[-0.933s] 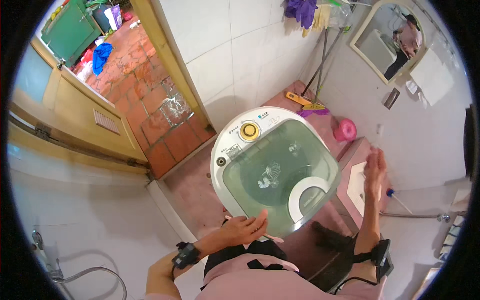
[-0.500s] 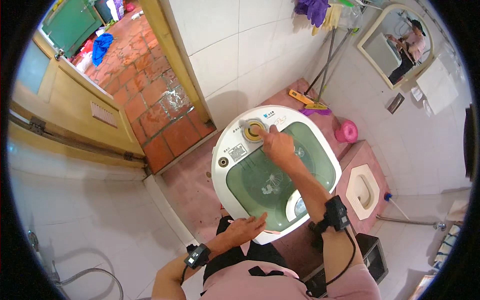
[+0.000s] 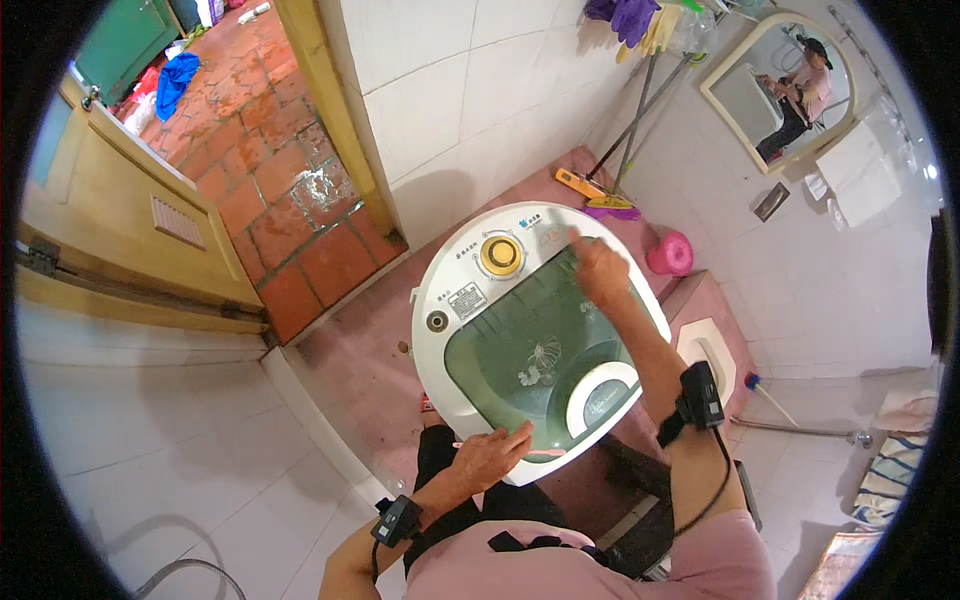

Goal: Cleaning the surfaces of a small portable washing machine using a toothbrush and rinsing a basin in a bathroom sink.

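Note:
A small white top-load washing machine [image 3: 425,370] stands before me, its see-through green lid [image 3: 500,350] lying closed. A round gold dial [image 3: 501,257] sits on its far panel, beside a dark round port [image 3: 437,321]. My left hand [image 3: 492,460] rests on the near edge, fingers stretched out and the palm side hidden. Beside its fingertips shows a thin pink strip [image 3: 546,452]; I cannot make out what it is. Above the lid's far right part hovers my right hand [image 3: 602,270], slightly blurred, forefinger extended, with nothing seen in it.
An open wooden door [image 3: 150,215] and a tiled doorway lie to the left. Brooms [image 3: 625,150] lean at the far corner near a pink round object [image 3: 670,254]. On the right are a squat toilet [image 3: 706,350], a toilet brush [image 3: 770,395] and a wall mirror [image 3: 780,90].
My right hand has left the dial and moved right, over the lid's far edge. My left hand stays on the near edge. The view has shifted slightly.

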`<state>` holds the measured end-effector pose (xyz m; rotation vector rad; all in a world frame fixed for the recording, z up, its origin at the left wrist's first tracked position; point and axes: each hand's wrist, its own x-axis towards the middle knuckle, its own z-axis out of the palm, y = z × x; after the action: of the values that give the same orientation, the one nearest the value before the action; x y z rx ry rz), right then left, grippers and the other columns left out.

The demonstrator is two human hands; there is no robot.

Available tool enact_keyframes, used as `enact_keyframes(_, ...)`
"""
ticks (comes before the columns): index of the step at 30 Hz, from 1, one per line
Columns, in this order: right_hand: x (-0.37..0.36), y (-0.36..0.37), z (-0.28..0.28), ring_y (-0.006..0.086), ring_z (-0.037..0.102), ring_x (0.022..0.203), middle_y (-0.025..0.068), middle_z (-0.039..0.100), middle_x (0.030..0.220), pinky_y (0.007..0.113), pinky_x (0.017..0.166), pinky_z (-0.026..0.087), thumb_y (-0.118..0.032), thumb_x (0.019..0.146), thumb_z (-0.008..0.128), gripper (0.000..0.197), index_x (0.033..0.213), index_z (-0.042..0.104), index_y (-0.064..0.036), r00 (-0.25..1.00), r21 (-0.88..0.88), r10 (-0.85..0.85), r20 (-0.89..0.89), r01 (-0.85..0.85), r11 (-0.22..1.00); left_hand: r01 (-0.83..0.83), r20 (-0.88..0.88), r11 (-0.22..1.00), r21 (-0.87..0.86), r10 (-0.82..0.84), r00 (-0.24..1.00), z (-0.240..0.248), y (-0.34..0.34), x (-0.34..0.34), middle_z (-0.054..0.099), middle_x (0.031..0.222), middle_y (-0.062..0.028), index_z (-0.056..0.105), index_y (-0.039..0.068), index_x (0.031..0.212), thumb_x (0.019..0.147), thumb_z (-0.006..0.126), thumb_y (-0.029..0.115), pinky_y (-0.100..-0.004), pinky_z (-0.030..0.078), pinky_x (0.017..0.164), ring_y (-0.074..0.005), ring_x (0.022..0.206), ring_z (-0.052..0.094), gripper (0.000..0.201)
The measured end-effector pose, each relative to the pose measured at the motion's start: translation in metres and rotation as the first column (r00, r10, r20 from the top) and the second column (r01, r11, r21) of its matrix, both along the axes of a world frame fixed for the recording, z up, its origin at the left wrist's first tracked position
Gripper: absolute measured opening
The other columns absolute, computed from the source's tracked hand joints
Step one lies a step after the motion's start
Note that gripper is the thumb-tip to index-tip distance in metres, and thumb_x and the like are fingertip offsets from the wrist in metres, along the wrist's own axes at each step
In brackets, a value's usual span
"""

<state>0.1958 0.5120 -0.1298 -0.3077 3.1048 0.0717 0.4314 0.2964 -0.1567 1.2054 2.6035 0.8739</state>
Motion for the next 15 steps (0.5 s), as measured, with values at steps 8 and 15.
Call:
enact_keyframes(8, 0.026, 0.03, 0.005, 0.0284, 0.06, 0.06, 0.0135, 0.056, 0.086, 0.042, 0.048, 0.049, -0.007, 0.075, 0.05, 0.06, 0.13, 0.039, -0.0288, 0.998, 0.077, 0.059, 0.037, -0.061, 0.995, -0.021, 0.029, 0.999, -0.031, 0.022, 0.999, 0.006, 0.0, -0.002, 0.048, 0.115, -0.0072, 0.053, 0.001, 0.099, 0.073, 0.055, 0.009, -0.0289, 0.053, 0.051, -0.0163, 0.073, 0.059, 0.028)
enact_keyframes(15, 0.055, -0.009, 0.028, 0.0282, 0.062, 0.065, 0.0138, 0.057, 0.087, 0.041, 0.051, 0.05, -0.015, 0.078, 0.051, 0.054, 0.13, 0.039, -0.0227, 0.951, -0.004, 0.255, 0.173, -0.259, 0.966, -0.154, -0.05, 0.987, 0.041, 0.156, 0.986, 0.009, -0.006, -0.005, 0.052, 0.11, -0.0077, 0.055, 0.003, 0.097, 0.072, 0.056, 0.01, -0.0285, 0.052, 0.052, -0.0171, 0.07, 0.06, 0.026)
